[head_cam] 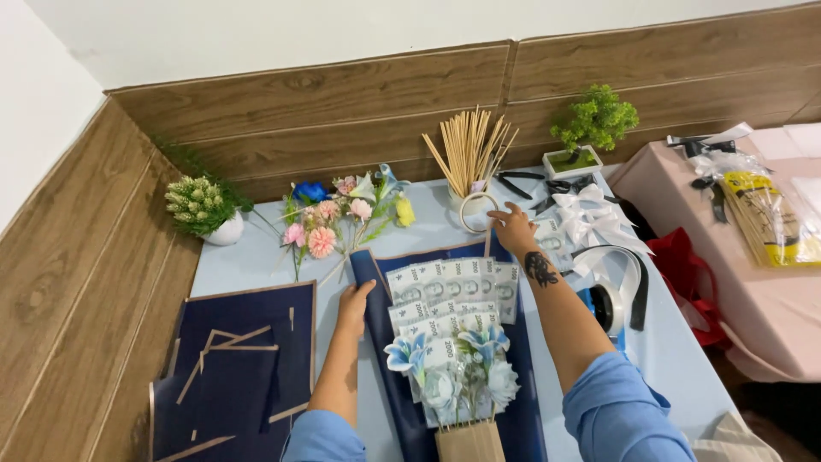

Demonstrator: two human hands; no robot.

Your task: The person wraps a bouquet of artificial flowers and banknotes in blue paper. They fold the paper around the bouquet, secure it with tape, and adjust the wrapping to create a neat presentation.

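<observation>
A fan of grey banknotes (453, 287) with pale blue and white paper flowers (466, 372) lies on a dark navy wrapping sheet (393, 385). My left hand (353, 306) presses on the sheet's rolled left edge beside the notes. My right hand (513, 228), with a tattoo on the forearm, rests flat at the sheet's top right corner, just below a white tape ring (476, 212). A brown paper handle (469, 443) sticks out at the bouquet's bottom.
More navy sheets (235, 368) lie at the left. Pink and blue artificial flowers (338, 218), a white pot of pale buds (205, 210), a cup of wooden skewers (469, 158), a small green plant (590, 128), white ribbon bows (594, 218) and a ribbon spool (611, 299) crowd the table.
</observation>
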